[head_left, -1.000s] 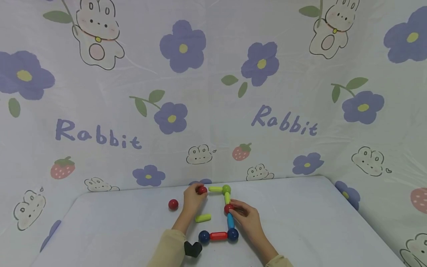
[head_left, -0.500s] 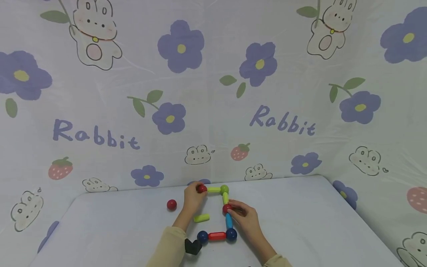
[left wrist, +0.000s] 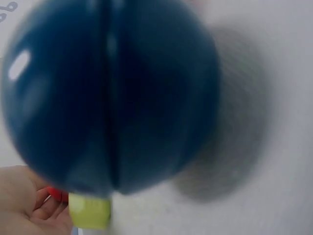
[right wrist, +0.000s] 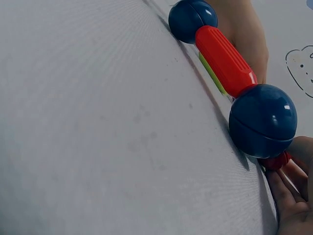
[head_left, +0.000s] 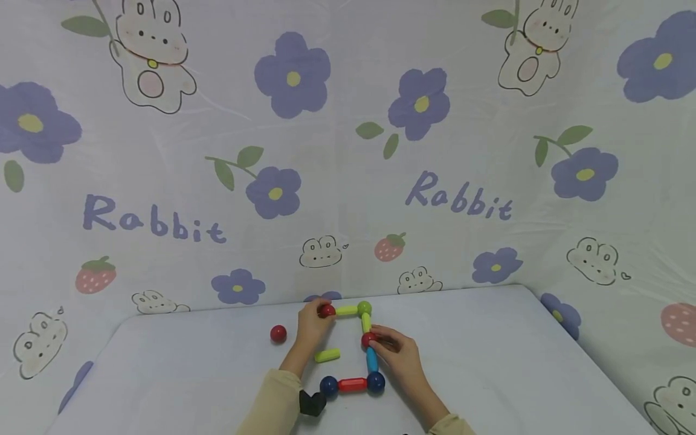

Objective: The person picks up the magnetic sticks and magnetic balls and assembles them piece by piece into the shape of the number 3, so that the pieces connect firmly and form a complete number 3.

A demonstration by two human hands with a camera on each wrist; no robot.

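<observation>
At the back of the table, my left hand (head_left: 312,326) pinches a red ball (head_left: 328,311) against the left end of a lime rod (head_left: 347,310). That rod meets a green ball (head_left: 364,308), from which a second lime rod (head_left: 366,323) runs toward me. My right hand (head_left: 401,353) holds another red ball (head_left: 368,340) at this rod's near end. A light-blue rod (head_left: 372,360) continues to a dark blue ball (head_left: 376,382), joined by a red rod (right wrist: 226,61) to a second dark blue ball (left wrist: 112,98), which looms large in the left wrist view.
A loose lime rod (head_left: 327,355) lies inside the bent chain, close to the left forearm. Left of that arm sits a loose red ball (head_left: 278,333). A black piece (head_left: 312,403) shows at the left sleeve. A printed cloth (head_left: 337,151) hangs behind the white table (head_left: 489,362).
The red ball in my left hand was a little apart from the lime rod and now meets its end. My right hand keeps its hold. The head view has shifted slightly.
</observation>
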